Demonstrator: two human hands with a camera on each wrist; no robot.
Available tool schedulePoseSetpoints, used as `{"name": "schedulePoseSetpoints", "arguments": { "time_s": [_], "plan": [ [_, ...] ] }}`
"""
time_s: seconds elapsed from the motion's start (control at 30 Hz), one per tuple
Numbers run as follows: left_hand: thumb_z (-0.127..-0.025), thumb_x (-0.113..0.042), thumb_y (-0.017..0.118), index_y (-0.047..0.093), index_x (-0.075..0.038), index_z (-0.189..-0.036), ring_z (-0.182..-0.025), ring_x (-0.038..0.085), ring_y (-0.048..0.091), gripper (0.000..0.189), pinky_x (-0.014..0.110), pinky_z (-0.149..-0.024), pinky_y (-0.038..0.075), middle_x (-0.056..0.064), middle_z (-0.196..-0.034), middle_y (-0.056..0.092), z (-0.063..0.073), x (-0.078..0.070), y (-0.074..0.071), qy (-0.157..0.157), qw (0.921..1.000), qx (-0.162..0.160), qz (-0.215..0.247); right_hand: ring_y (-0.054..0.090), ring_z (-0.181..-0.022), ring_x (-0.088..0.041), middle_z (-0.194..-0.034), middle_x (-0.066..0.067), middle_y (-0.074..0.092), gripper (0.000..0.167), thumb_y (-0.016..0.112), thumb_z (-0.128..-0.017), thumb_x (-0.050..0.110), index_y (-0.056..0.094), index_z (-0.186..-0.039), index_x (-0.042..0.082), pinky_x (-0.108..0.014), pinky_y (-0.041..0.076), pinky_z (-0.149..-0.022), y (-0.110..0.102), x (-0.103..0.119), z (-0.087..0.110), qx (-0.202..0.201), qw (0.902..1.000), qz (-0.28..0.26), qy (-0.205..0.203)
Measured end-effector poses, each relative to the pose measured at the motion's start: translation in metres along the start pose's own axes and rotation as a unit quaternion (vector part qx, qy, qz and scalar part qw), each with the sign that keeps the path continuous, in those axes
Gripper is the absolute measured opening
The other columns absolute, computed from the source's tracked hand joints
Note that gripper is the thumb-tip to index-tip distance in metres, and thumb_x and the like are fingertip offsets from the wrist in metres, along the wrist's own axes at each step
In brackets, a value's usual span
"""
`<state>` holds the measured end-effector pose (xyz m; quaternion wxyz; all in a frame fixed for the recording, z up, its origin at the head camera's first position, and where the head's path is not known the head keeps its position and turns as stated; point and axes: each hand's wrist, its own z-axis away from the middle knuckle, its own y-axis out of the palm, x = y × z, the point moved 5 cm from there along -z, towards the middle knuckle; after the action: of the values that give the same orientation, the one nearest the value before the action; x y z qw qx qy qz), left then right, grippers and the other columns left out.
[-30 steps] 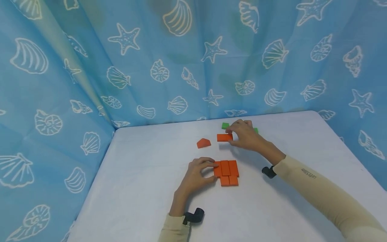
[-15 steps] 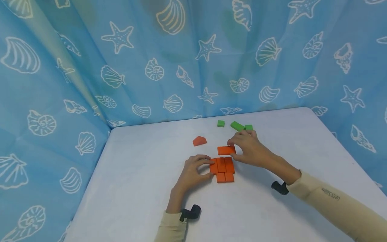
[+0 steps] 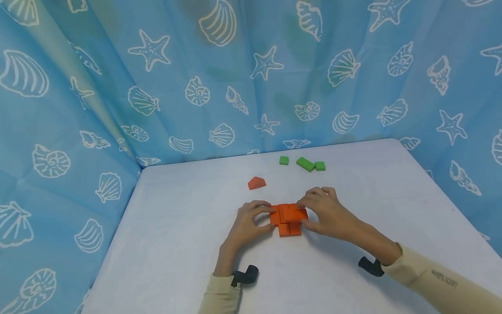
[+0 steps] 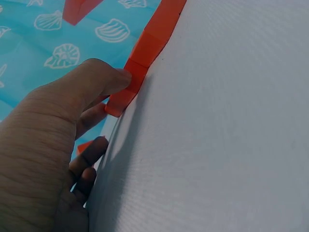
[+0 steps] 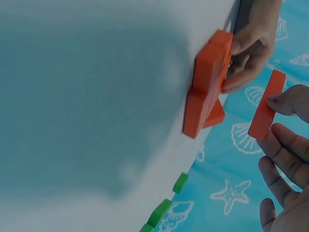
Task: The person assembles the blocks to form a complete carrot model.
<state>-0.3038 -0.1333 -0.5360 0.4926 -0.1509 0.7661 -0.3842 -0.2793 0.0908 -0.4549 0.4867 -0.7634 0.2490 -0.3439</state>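
Flat orange wooden blocks lie side by side in a group [image 3: 289,230] on the white table. At the group's left end, my left hand [image 3: 245,229] pinches an orange block [image 4: 126,92] between thumb and fingers. My right hand [image 3: 331,216] grips a rectangular orange block [image 5: 266,106] by its right end, thumb in front and fingers behind. In the right wrist view this block is raised off the table, apart from the group. From the head it overlaps the upper right of the group and hides part of it.
An orange five-sided block [image 3: 256,183] lies behind the group. Farther back are a small green block [image 3: 284,160], a longer green block [image 3: 306,164] and another small green one [image 3: 320,166]. A blue shell-print curtain [image 3: 219,96] stands behind the white table [image 3: 184,226].
My right hand has brought its orange block from behind the group toward me and over it, uncovering the green blocks. My left hand keeps its hold at the group's left end.
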Motion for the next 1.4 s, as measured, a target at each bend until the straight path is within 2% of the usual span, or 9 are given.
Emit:
{"name": "schedulePoseSetpoints", "arguments": {
  "time_s": [0.27, 0.57, 0.77, 0.97, 1.4],
  "plan": [
    [-0.086, -0.033, 0.076, 0.071, -0.025, -0.122, -0.123, 0.017, 0.046, 0.037, 0.049, -0.106, 0.033, -0.009, -0.131, 0.058, 0.001, 0.001, 0.0, 0.003, 1.0, -0.004, -0.002, 0.053, -0.112, -0.021, -0.103, 0.006, 0.069, 0.038, 0.086, -0.075, 0.024, 0.072, -0.109, 0.016, -0.057, 0.033, -0.099, 0.008, 0.014, 0.018, -0.004, 0.9998, 0.004, -0.021],
    [-0.086, -0.03, 0.077, 0.071, -0.025, -0.123, -0.123, 0.018, 0.046, 0.037, 0.048, -0.105, 0.033, -0.008, -0.131, 0.058, 0.002, 0.001, 0.0, 0.0, 1.0, -0.002, -0.001, 0.052, -0.112, -0.02, -0.103, 0.007, 0.069, 0.036, 0.085, -0.076, 0.023, 0.072, -0.109, 0.016, -0.056, 0.033, -0.099, 0.018, 0.023, 0.029, 0.007, 0.9996, 0.0, -0.029],
    [-0.086, -0.031, 0.077, 0.071, -0.025, -0.122, -0.122, 0.017, 0.046, 0.037, 0.047, -0.105, 0.033, -0.009, -0.131, 0.058, 0.002, 0.001, 0.0, -0.001, 1.0, -0.002, -0.001, 0.052, -0.112, -0.021, -0.103, 0.006, 0.069, 0.039, 0.086, -0.076, 0.025, 0.072, -0.111, 0.015, -0.056, 0.032, -0.1, 0.026, 0.024, 0.032, 0.014, 0.9992, -0.003, -0.037],
    [-0.086, -0.032, 0.077, 0.071, -0.025, -0.123, -0.123, 0.017, 0.046, 0.038, 0.048, -0.106, 0.032, -0.008, -0.132, 0.058, 0.002, 0.001, 0.001, -0.001, 1.0, 0.0, 0.002, 0.052, -0.111, -0.021, -0.102, 0.006, 0.069, 0.038, 0.085, -0.077, 0.028, 0.072, -0.11, 0.016, -0.053, 0.032, -0.099, 0.033, 0.023, 0.035, 0.009, 0.9985, 0.017, -0.052],
    [-0.086, -0.033, 0.077, 0.071, -0.026, -0.123, -0.122, 0.017, 0.047, 0.038, 0.049, -0.105, 0.033, -0.008, -0.132, 0.058, 0.002, 0.0, 0.001, 0.0, 1.0, -0.002, -0.003, 0.052, -0.108, -0.02, -0.098, 0.006, 0.067, 0.035, 0.085, -0.076, 0.028, 0.071, -0.106, 0.017, -0.05, 0.033, -0.096, 0.036, 0.028, 0.034, 0.003, 0.996, 0.048, -0.075]
  ]
}}
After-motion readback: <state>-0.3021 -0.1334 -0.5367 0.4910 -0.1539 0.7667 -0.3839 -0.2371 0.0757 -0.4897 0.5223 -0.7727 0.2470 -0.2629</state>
